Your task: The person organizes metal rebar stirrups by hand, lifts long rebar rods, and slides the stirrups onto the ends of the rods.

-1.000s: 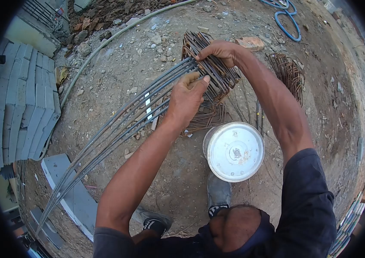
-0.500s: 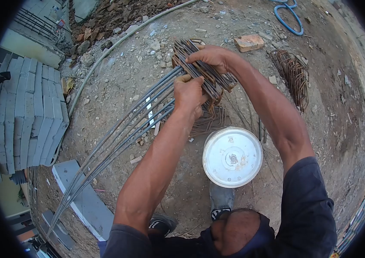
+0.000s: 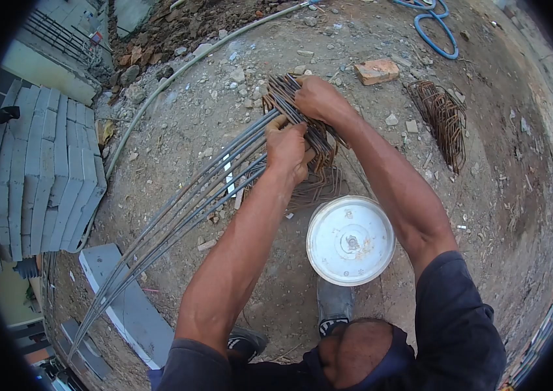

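Note:
A bundle of bent steel stirrups (image 3: pixel 281 94) is held up in front of me, rusty at the corners. My left hand (image 3: pixel 285 146) is closed on its near side, thumb pressed against the bars. Across the top and far side, my right hand (image 3: pixel 321 99) wraps its fingers over the same bundle. Several long steel rods (image 3: pixel 188 189) run from the bundle toward the lower left; whether they pass through the stirrups is hidden by my hands. More stirrups (image 3: pixel 321 186) lie on the ground just beneath.
A white lidded bucket (image 3: pixel 351 241) stands close in front of me. Another stirrup pile (image 3: pixel 443 130) and a broken brick (image 3: pixel 377 72) lie to the right. Grey blocks (image 3: pixel 42 176) are stacked at left. A pale hose (image 3: pixel 179 72) and a blue hose (image 3: pixel 430 32) cross the dirt.
My right hand has moved left and slightly down along the stirrups, with its elbow drawn inward. The bundle's far end sits a little lower. My left hand keeps its grip.

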Tool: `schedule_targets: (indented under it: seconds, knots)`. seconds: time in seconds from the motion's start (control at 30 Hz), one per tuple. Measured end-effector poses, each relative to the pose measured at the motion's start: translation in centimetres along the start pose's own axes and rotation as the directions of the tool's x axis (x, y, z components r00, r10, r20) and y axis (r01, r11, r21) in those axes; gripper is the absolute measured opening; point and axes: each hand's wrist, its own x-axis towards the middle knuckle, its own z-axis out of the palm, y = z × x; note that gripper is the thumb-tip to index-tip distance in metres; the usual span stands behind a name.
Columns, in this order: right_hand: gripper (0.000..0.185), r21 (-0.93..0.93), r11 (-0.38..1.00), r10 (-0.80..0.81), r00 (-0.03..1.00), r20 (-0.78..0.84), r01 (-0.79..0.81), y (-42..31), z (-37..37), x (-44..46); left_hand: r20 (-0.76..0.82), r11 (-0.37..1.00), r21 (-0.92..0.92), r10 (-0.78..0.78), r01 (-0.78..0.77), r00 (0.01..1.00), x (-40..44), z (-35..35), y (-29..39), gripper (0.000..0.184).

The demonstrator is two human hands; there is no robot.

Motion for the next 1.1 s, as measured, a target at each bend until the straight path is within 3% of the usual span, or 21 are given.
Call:
schedule_targets:
  seconds: [0.1, 0.2, 0.3, 0.47, 0.73, 0.83, 1.0, 1.1]
  knots:
    - [0.025, 0.345, 0.884, 0.367, 0.925, -0.098, -0.314, -4.2, -3.6, -3.4, -0.038, 1.0, -0.001, -0.009, 0.009, 0.999, -0.4, 0.0, 0.1, 0.043]
    - [0.039, 0.321, 0.865, 0.428, 0.901, -0.073, -0.385, -6.2, -3.8, -4.7, -0.014, 1.0, -0.005, -0.001, 0.001, 1.0, -0.2, -0.3, 0.0, 0.054]
    - [0.039, 0.368, 0.859, 0.433, 0.89, -0.146, -0.357, -7.4, -3.6, -5.7, -0.017, 0.999, 0.049, 0.021, -0.021, 1.0, 0.2, -1.6, -0.3, 0.061]
    - [0.022, 0.394, 0.862, 0.401, 0.905, -0.141, -0.32, -7.9, -2.9, -6.0, -0.019, 0.998, 0.051, 0.028, -0.027, 0.999, -1.8, -2.4, 0.5, 0.061]
    - [0.019, 0.356, 0.906, 0.28, 0.954, -0.103, -0.228, -11.6, -3.3, -6.7, -0.054, 0.999, -0.044, 0.014, -0.016, 0.998, -4.6, -4.1, 2.0, 0.057]
    - [0.02, 0.341, 0.924, 0.212, 0.974, -0.078, -0.173, -13.4, -2.8, -6.8, -0.054, 0.995, -0.096, 0.006, -0.011, 0.999, -5.7, -6.1, 2.5, 0.057]
    - [0.037, 0.44, 0.884, 0.103, 0.984, 0.147, -0.158, -17.0, -2.5, -6.7, -0.156, 0.999, -0.03, 0.014, -0.019, 0.988, -8.7, -11.0, 3.5, 0.057]
    - [0.047, 0.566, 0.823, -0.024, 0.991, 0.129, -0.053, -19.5, -0.1, -6.4, -0.188, 0.999, -0.013, 0.034, -0.038, 0.982, -10.7, -15.1, 4.5, 0.06]
